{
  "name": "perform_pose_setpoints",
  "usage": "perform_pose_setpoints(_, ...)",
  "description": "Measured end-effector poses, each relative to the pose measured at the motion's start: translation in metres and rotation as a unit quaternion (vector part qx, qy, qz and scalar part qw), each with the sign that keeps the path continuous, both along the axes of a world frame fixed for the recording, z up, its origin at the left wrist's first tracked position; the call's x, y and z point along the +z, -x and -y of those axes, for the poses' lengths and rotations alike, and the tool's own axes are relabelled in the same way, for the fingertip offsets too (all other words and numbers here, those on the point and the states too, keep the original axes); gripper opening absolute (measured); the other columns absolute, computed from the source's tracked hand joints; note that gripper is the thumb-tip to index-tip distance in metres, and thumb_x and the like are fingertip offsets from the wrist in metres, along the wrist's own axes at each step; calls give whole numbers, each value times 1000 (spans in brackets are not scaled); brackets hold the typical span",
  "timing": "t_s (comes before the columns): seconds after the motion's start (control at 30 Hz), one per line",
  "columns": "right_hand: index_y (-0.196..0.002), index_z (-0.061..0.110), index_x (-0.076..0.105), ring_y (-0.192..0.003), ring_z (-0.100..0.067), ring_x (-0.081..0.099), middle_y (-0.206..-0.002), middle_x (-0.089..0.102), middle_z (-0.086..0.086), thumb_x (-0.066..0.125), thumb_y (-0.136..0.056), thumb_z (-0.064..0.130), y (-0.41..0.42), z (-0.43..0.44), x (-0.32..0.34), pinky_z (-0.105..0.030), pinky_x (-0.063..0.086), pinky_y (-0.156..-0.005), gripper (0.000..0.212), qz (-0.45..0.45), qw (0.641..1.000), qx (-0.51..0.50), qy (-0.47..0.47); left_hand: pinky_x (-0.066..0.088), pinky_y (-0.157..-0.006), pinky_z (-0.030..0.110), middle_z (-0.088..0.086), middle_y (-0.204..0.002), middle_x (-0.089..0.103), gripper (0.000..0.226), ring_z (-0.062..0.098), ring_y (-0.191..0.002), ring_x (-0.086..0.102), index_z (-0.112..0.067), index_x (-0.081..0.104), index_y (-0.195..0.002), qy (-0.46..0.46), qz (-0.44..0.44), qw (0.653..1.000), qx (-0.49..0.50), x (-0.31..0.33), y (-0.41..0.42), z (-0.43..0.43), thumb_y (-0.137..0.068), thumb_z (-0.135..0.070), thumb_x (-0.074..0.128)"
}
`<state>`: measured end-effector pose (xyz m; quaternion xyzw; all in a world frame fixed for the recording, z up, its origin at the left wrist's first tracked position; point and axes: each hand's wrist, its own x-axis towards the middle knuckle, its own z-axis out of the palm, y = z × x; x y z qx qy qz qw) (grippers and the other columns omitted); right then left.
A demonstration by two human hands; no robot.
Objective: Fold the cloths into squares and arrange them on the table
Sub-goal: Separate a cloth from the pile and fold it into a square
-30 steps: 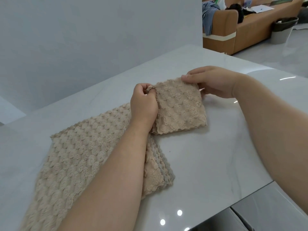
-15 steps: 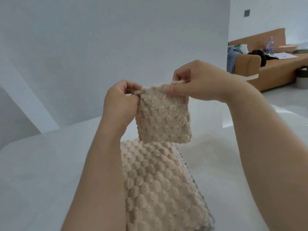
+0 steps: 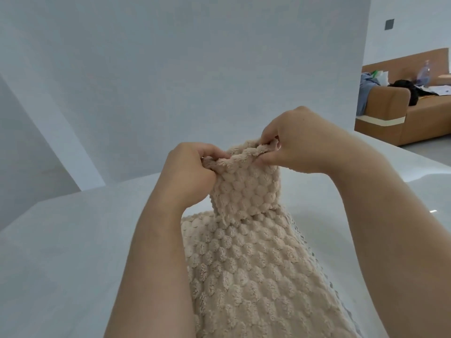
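A small folded beige bubble-textured cloth hangs in the air above the white table. My left hand pinches its top left corner and my right hand pinches its top right corner, so the top edge bunches between them. Below it lies a stack of larger beige cloths on the table between my forearms, with a grey edge showing along its right side.
A pale wall stands just behind the table's far edge. At the far right is a brown sofa with clothes, papers and a bottle on it.
Both hands lifted the small folded cloth off the table and now hold it up by its top corners. The hands have come a little closer together and the view has tilted up.
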<state>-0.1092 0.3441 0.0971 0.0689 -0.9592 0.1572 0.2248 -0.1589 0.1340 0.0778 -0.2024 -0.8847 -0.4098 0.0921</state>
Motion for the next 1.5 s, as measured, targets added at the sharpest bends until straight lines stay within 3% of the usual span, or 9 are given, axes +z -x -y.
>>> perform_pose_setpoints(0.17, -83, 29, 77, -86, -15, 61, -83, 72, 3, 70, -84, 46, 5, 2, -6, -47, 57, -72, 18, 5, 998, -21, -52, 38, -39, 8, -9, -66, 69, 37, -4, -45, 57, -28, 76, -77, 33, -46, 996, 63, 1, -4, -5, -83, 2, 56)
perform_pose_setpoints(0.27, -104, 26, 76, -101, -16, 59, -103, 71, 5, 68, -87, 54, 5, 3, -4, -43, 55, -85, 34, 19, 996, -30, -78, 36, -44, 3, -16, -68, 67, 29, -3, -49, 58, -23, 80, -84, 10, -94, 990, 109, 0, -4, -5, -80, -5, 58)
perform_pose_setpoints(0.37, -123, 29, 68, -91, -5, 54, -101, 61, 19, 65, -88, 60, -3, 1, 4, -28, 43, -82, 47, 75, 996, -5, -45, 38, -49, 8, -16, -68, 68, 27, -2, -52, 56, -20, 81, -84, -31, -125, 980, 155, 2, -1, 0, -78, -6, 59)
perform_pose_setpoints(0.53, -114, 28, 68, -106, -20, 59, -116, 64, 4, 56, -93, 51, -4, 8, 4, -41, 50, -90, 33, -28, 995, -51, -86, 35, -42, 5, -14, -56, 62, 26, -4, -44, 52, -22, 77, -73, -53, -115, 981, 147, 0, 0, -3, -77, -4, 59)
perform_pose_setpoints(0.7, -108, 27, 70, -97, -17, 58, -97, 60, 10, 58, -92, 55, -4, 10, 5, -38, 52, -83, 34, 0, 999, -41, -27, 38, -44, 5, -18, -60, 61, 32, -6, -49, 54, -29, 70, -67, -60, -129, 978, 151, 1, 0, -3, -78, -2, 57)
perform_pose_setpoints(0.9, -114, 31, 63, -97, -15, 62, -116, 67, 7, 55, -95, 60, -5, 10, 3, -35, 48, -81, 36, 25, 1000, 4, 12, 45, -52, 18, -11, -65, 66, 24, 6, -54, 56, -25, 74, -74, -45, -148, 970, 185, -1, 3, -1, -78, -6, 60)
perform_pose_setpoints(1.13, -94, 35, 68, -87, 1, 63, -88, 68, 19, 53, -92, 66, -20, 8, 10, -19, 45, -69, 35, 63, 997, 34, 19, 36, -42, 8, -13, -59, 63, 25, 4, -48, 52, -23, 75, -72, -60, -131, 974, 174, 1, 1, -1, -77, -3, 61)
perform_pose_setpoints(1.37, -78, 30, 73, -83, -6, 67, -81, 74, 13, 57, -87, 70, -27, 9, 16, -33, 55, -76, 44, 83, 996, 24, 17, 38, -41, 7, -12, -58, 65, 26, 2, -47, 54, -21, 77, -70, -48, -106, 982, 147, 2, 0, -5, -74, -1, 60)
perform_pose_setpoints(1.5, -75, 18, 69, -68, -17, 61, -69, 68, 5, 61, -87, 64, -24, 12, 14, -34, 50, -63, 48, 65, 998, 2, 3, 36, -41, 8, -12, -54, 63, 23, -1, -42, 51, -19, 76, -68, -64, -96, 984, 134, 2, -1, -8, -76, -3, 61)
